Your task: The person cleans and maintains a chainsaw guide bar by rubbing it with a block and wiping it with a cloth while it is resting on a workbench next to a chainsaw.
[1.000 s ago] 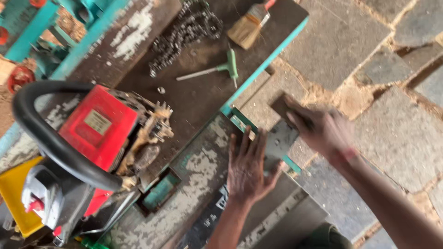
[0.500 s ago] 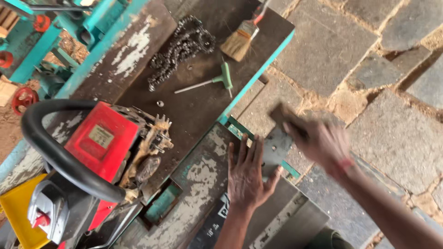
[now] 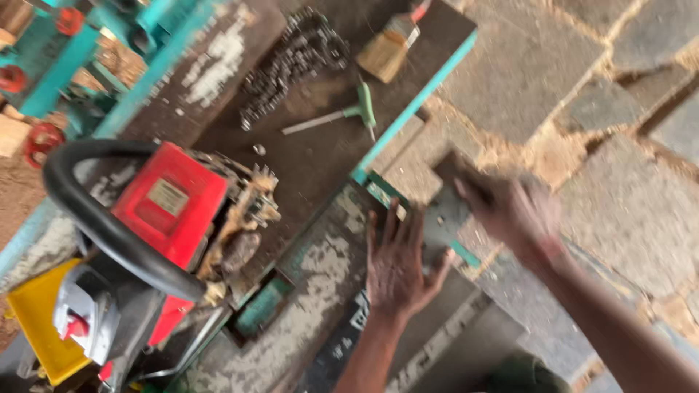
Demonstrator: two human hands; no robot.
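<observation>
Flat grey metal plate was seen lying at the edge of the surface, just beside the left hand and under the blurred right hand. The left hand was laid flat, palm down and fingers spread, on the worn, paint-flaked surface, grasping nothing; its fingertips were pointed toward the plate's near edge. The right hand was smeared by motion above the plate's far side, and a dark object seemed to be gripped in it, though what it was could not be told, nor whether the fingers were fully clenched.

Out from the hands, a teal metal edge was seen running along the rim of the dark board. On that board a T-handled wrench with a green grip was lying, and beyond it a loose saw chain was heaped. A paintbrush with a wooden handle and pale bristles was resting near the board's far corner.

Further to the left, a red chainsaw body was set on the surface, with its cover off and sawdust caked around the exposed parts. A black loop handle was curved over it. A yellow container was lying at the lower left beside the saw. Grey paving stones with sandy joints were visible on the ground to the right.
</observation>
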